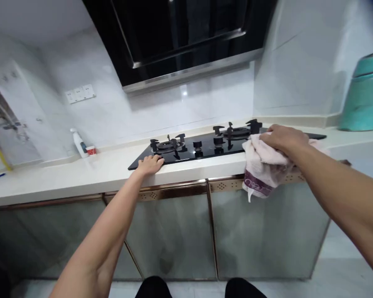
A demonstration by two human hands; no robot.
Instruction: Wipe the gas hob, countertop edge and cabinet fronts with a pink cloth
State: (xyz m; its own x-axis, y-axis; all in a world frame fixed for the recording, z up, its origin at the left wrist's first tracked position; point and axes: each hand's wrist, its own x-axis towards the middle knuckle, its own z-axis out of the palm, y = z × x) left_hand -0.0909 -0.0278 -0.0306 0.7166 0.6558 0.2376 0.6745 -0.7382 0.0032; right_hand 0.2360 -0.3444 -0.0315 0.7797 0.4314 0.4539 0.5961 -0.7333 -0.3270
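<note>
"What do your right fingers have?"

"On my remote feed, my right hand (282, 138) curls down over a bunched pale pink towel (261, 163) and holds it; the fingertips are partly lost in the folds. The towel lies under those fingers, at the right front of the black cooktop (208, 149), and drapes past the counter's front edge. Its purple band (257, 183) hangs below the fingers, with a small white loop (250, 194) under that."

"And the left?"

"My left hand (151, 164) grasps nothing. Its fingers are slightly spread and rest at the cooktop's front edge, near the left corner, well apart from the towel."

"What sits closest?"

"Just beyond the left fingers I see the left burner (165, 145). Two black knobs (218, 142) stand between my hands. The right burner (236, 131) is just past the right fingers, to their left."

"Farther out?"

"The pale countertop (62, 178) extends left of the left fingers. Well off along it, I have a white bottle (78, 142) with a small red container (91, 150) just beside it. To the right of the right fingers stands a teal canister (363, 97). Grey-green cabinet doors (174, 236) are below both hands, and the black range hood (186, 54) is above."
</note>
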